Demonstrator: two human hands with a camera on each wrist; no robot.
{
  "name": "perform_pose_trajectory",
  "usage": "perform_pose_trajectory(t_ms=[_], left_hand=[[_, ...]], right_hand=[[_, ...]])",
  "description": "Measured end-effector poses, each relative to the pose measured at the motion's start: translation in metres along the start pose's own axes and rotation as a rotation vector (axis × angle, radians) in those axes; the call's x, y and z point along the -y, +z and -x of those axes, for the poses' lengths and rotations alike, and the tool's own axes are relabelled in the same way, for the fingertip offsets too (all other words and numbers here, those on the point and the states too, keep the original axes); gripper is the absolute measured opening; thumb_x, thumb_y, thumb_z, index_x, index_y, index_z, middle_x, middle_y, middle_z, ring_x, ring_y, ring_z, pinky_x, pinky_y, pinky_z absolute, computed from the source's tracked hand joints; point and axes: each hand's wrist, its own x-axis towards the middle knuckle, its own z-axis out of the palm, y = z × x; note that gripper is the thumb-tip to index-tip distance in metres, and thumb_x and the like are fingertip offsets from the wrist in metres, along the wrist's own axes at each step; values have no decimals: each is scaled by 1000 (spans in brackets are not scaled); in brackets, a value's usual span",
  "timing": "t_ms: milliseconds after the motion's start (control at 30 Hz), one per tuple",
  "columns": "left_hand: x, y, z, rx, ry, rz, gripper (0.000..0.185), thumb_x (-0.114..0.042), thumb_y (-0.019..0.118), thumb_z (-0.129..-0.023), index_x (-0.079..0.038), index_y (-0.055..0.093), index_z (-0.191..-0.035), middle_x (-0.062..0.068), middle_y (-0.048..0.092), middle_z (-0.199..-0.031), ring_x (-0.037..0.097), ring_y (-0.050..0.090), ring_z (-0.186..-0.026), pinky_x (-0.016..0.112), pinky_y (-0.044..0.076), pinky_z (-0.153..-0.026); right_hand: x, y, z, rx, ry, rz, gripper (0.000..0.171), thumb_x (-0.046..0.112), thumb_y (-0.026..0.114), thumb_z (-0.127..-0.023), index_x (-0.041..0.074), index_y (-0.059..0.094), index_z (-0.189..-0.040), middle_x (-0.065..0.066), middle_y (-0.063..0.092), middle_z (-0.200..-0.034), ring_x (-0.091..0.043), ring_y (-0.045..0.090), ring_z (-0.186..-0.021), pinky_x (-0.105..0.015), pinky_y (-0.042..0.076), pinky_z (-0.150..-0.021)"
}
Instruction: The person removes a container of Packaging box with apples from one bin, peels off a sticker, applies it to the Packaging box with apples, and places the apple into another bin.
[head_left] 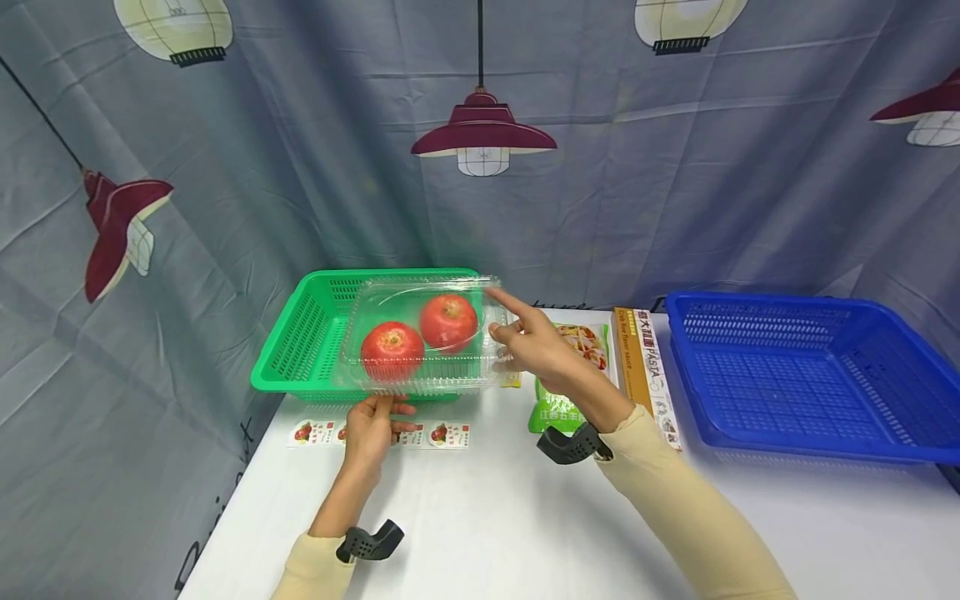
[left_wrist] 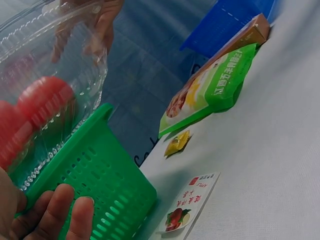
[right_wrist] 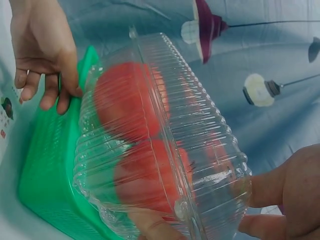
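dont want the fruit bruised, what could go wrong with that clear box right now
The clamshell box is held only at its edges: the left hand pinches the near rim, the right hand the right end. Thin plastic may flex and slip. The two red fruits lie loose inside and could roll if it tilts. Its underside could catch the green basket rim.

Staged recording set, not a real home: wrinkled grey-blue fabric backdrop printed with hanging lamps (head_left: 483,133); plain white table (head_left: 480,525); green perforated plastic basket (head_left: 300,350); blue perforated plastic basket (head_left: 810,375).
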Motion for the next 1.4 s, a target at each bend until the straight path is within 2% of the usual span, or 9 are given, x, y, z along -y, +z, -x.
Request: perform_pose_trajectory(t_ms=[133,267,400,500,700,800,933,1133,1400], left_hand=[[1,1,0,-1,3,-17,34,-19,39,-108,6,61,-103,20,69,-91,29,70,-70,25,41,-52],[2,2,1,-7,7,-31,28,-14,36,-107,2,58,-110,25,68,-95,34,70,-73,25,40,-52],[2,1,2,-25,36,-36,21,-17,42,-106,-5,56,-117,16,67,-87,32,65,-70,27,41,-53],[1,1,2,-34,41,-46,19,-24,46,-105,-11,56,-115,6,60,-79,25,56,-64,27,40,-54],[-4,1,2,-66,6,-82,24,-25,48,-104,-7,56,-89,3,51,-66,16,48,-57,25,41,-51],[-6,-1,4,-45,9,-112,33,-37,50,-103,-6,62,-101,3,60,-80,14,54,-74,24,45,-66],[-6,-1,6,-18,30,-101,48,-43,51,-101,-2,62,-122,6,67,-109,10,56,-102,25,44,-88],[-6,-1,3,-20,3,4,39,-26,52,-104,10,64,-114,5,69,-89,9,59,-82,20,49,-67],[-9,-3,3,4,-21,-39,45,-31,42,-107,8,64,-108,4,64,-83,12,59,-72,24,48,-60]], right_hand=[[-2,-6,11,14,-19,3,61,5,48,-103,29,29,-156,-23,41,-106,-39,55,-100,-45,55,-81],[-3,-12,21,28,-34,-6,61,5,48,-103,26,28,-156,-23,38,-111,-43,48,-108,-47,55,-81],[-5,-17,31,35,-42,1,62,5,50,-102,25,28,-156,-24,39,-109,-41,49,-115,-47,54,-81],[-7,-20,39,24,-45,7,62,4,50,-102,25,28,-156,-22,39,-102,-38,50,-105,-47,55,-80],[-14,-24,54,0,-77,55,61,3,49,-102,23,29,-156,-16,37,-93,-29,44,-83,-46,55,-79],[-17,-27,62,-6,-85,97,60,3,49,-102,21,30,-156,-20,43,-118,-32,50,-94,-45,55,-81],[-20,-30,72,-18,-74,136,60,6,51,-102,21,31,-156,-16,30,-151,-40,53,-109,-43,55,-82],[-25,-35,91,-33,-51,145,59,7,52,-102,24,32,-155,-19,37,-142,-36,59,-100,-40,52,-76],[-31,-41,117,-44,-29,118,60,5,52,-101,26,33,-154,-23,39,-130,-35,56,-96,-40,52,-73]])
